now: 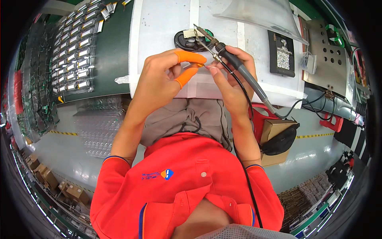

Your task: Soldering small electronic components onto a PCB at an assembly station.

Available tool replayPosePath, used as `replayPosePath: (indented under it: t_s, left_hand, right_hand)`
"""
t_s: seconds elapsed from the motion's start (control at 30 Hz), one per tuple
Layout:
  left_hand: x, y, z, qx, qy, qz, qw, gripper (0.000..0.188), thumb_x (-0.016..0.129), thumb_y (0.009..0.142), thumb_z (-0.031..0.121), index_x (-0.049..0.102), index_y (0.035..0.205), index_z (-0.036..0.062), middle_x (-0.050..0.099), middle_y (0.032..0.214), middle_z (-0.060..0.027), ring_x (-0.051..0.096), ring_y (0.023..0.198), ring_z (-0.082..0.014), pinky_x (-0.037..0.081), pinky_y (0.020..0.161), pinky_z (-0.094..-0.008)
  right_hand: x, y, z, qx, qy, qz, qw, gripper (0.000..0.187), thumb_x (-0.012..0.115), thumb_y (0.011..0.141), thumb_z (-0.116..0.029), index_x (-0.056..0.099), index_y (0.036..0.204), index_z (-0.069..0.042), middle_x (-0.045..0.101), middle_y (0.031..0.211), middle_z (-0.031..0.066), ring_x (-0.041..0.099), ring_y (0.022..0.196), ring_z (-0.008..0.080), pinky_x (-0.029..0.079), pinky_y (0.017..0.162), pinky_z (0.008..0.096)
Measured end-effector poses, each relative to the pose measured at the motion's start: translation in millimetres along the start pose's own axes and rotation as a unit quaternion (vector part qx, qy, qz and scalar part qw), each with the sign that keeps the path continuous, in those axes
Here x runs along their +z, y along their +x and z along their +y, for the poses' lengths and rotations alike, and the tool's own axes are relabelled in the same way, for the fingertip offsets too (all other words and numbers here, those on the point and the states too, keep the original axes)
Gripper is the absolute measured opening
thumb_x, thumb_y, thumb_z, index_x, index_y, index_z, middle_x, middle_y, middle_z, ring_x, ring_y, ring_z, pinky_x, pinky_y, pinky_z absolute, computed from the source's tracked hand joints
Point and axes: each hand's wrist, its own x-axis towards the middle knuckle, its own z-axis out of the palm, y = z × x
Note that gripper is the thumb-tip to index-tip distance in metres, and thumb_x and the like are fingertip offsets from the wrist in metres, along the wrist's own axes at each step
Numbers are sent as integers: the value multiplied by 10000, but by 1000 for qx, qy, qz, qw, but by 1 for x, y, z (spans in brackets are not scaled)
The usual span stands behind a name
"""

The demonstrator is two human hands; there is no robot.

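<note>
Currently soldering iron (pixel 234 63) is clenched in right hand (pixel 229 85), tip up-left; a small, unidentifiable part is pinched by left hand (pixel 167 75) alongside.

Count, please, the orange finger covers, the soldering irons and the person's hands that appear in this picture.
Orange finger covers: 2, both on the left hand
Soldering iron: 1, held in the right hand
Hands: 2
Total: 5
</note>
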Motion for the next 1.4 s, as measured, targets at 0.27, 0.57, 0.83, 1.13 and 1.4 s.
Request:
replayPosePath:
  t_s: [0.27, 0.57, 0.83, 1.13, 1.4]
  left_hand:
    - [-1, 7, -2, 100, -9, -35, 994, 150, 686, 796, -30, 629, 934, -32, 651, 820, -55, 598, 630, -99, 450, 589, -218]
    - [4, 25, -5, 18, -40, 25, 999, 99, 673, 814, 49, 629, 854, -31, 504, 504, -48, 473, 435, -112, 358, 439, -265]
    - [-3, 73, -26, 139, 108, 54, 983, 41, 640, 788, -12, 620, 821, -23, 596, 745, -57, 502, 646, -130, 403, 552, -252]
    - [0, 78, -28, 114, 101, 40, 988, 66, 637, 752, -29, 618, 814, -20, 614, 800, -80, 529, 684, -180, 424, 639, -285]
    - [0, 78, -27, 120, 120, 47, 984, 77, 646, 739, -19, 616, 810, -19, 624, 798, -94, 553, 699, -208, 434, 654, -287]
  right_hand:
    - [-4, 5, -2, 12, 21, -21, 999, 508, 640, 783, 143, 436, 1234, 32, 536, 957, 94, 609, 845, 160, 538, 816, 323]
    - [-10, 13, -2, -61, -27, 35, 997, 418, 659, 803, 82, 485, 1179, 24, 543, 877, 56, 571, 723, 119, 506, 691, 255]
    - [-20, 25, 10, -91, 16, 200, 975, 124, 588, 816, -5, 514, 915, -23, 498, 740, 25, 445, 571, 58, 363, 499, 193]
    - [-19, 26, 10, -83, 25, 160, 983, 133, 578, 806, 26, 483, 869, -44, 503, 732, 29, 423, 552, 53, 348, 496, 191]
    - [-18, 28, 11, -76, 6, 143, 987, 149, 611, 823, 2, 484, 880, -50, 511, 725, 22, 415, 548, 47, 348, 479, 199]
